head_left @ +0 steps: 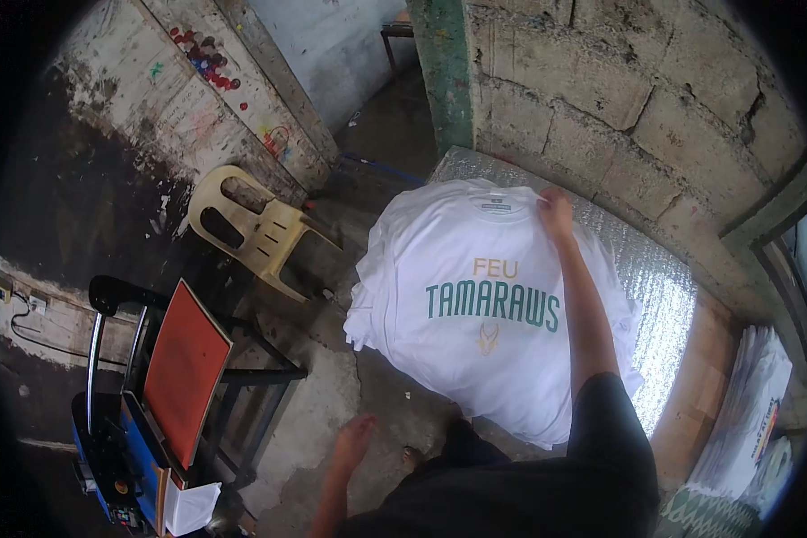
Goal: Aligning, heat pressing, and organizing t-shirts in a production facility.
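A white T-shirt (412, 260) with yellow and green print on its chest lies spread, collar away from me, on top of what looks like a stack of white shirts. My right arm reaches across it, and my right hand (556, 213) is closed on the shirt's fabric at the shoulder beside the collar. Low in the view, my left hand (355, 441) hangs over the floor, apart from the shirt. Its fingers are loosely bent and hold nothing that I can see.
The shirts rest on a table covered in silvery foil (659, 305), against a block wall (628, 99). A heat press with a red pad (185, 372) stands at left, and a cream plastic chair (260, 235) beyond it. Plastic-wrapped packages (749, 412) lie at right.
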A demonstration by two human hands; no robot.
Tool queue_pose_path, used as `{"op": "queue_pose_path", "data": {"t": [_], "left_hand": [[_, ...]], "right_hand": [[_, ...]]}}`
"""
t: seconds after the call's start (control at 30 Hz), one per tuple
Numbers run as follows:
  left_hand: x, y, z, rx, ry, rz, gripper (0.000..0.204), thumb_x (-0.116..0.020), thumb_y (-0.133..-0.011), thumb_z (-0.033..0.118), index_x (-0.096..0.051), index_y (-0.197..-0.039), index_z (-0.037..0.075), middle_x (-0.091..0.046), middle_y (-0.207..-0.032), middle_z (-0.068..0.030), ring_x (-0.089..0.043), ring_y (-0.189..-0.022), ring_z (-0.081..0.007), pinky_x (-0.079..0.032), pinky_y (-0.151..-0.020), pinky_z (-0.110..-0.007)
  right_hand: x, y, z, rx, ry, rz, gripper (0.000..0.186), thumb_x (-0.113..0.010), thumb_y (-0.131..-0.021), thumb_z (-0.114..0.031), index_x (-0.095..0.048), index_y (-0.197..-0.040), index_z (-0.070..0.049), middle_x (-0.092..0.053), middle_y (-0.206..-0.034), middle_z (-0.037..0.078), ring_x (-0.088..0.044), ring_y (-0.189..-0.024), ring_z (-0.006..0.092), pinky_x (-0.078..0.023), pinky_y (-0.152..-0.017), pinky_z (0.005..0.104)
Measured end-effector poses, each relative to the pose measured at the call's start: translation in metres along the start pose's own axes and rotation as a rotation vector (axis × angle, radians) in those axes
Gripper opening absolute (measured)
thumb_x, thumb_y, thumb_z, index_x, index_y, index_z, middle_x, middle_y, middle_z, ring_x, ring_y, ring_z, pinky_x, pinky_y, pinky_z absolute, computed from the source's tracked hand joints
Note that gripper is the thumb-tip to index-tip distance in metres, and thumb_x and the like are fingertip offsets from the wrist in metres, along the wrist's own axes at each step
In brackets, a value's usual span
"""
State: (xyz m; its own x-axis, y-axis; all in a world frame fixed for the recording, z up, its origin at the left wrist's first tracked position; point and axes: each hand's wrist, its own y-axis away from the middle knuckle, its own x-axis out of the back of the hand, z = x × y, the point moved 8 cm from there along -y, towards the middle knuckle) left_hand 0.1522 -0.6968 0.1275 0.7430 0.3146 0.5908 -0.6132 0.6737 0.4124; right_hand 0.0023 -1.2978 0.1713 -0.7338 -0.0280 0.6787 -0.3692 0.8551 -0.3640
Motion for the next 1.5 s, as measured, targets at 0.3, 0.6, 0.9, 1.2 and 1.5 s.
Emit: {"op": "queue_pose_path", "data": {"t": [0.3, 0.6, 0.9, 1.2, 1.5], "left_hand": [[0.066, -0.034, 0.199, -0.618, -0.24, 0.425, 0.07, -0.067, -0.068, 0.005, -0.037, -0.13, 0.008, -0.031, -0.138, -0.0133, -0.026, -0.129, -0.0326, -0.024, -0.103, -0.043], [0.078, 0.006, 0.173, -0.654, 0.046, -0.169, 0.021, -0.065, -0.065, 0.011, -0.065, -0.085, 0.007, -0.059, -0.1, -0.0048, -0.049, -0.104, -0.0219, -0.029, -0.096, -0.042], [0.208, 0.149, 0.042, -0.197, 0.486, 0.061, 0.01, -0.062, -0.075, 0.004, -0.055, -0.073, -0.003, -0.053, -0.066, -0.0041, -0.043, -0.06, -0.013, -0.037, -0.056, -0.031], [0.312, 0.297, -0.104, 0.07, -0.468, 0.494, 0.025, -0.063, -0.068, 0.011, -0.066, -0.093, 0.011, -0.065, -0.083, -0.0112, -0.062, -0.079, -0.028, -0.048, -0.069, -0.036], [0.452, 0.464, -0.23, 0.232, -0.415, 1.189, 0.024, -0.056, -0.06, -0.004, -0.064, -0.081, 0.004, -0.06, -0.076, -0.0105, -0.059, -0.077, -0.0281, -0.041, -0.071, -0.035]], "right_hand": [[0.063, 0.215, -0.276, 0.767, -0.413, -0.786, 0.034, -0.055, -0.074, -0.001, -0.047, -0.107, -0.005, -0.058, -0.088, 0.017, -0.06, -0.075, 0.0307, -0.047, -0.063, 0.0402], [0.12, 0.222, -0.305, 0.558, -0.224, -1.114, 0.03, -0.064, -0.075, -0.02, -0.051, -0.098, -0.005, -0.059, -0.071, 0.015, -0.06, -0.069, 0.0312, -0.046, -0.06, 0.0385], [0.059, 0.225, -0.363, 0.85, -0.036, -0.907, 0.008, -0.063, -0.056, -0.003, -0.059, -0.064, -0.003, -0.053, -0.061, 0.018, -0.051, -0.064, 0.034, -0.04, -0.071, 0.0372], [0.018, 0.274, -0.532, 1.053, -0.006, -0.531, 0.028, -0.048, -0.055, 0.012, -0.061, -0.077, 0.001, -0.062, -0.079, 0.018, -0.06, -0.08, 0.0351, -0.047, -0.072, 0.0381], [-0.054, 0.321, -0.672, 1.009, -0.165, -0.468, 0.022, -0.045, -0.065, 0.008, -0.056, -0.084, 0.003, -0.058, -0.085, 0.018, -0.056, -0.08, 0.0336, -0.044, -0.073, 0.0314]]}}
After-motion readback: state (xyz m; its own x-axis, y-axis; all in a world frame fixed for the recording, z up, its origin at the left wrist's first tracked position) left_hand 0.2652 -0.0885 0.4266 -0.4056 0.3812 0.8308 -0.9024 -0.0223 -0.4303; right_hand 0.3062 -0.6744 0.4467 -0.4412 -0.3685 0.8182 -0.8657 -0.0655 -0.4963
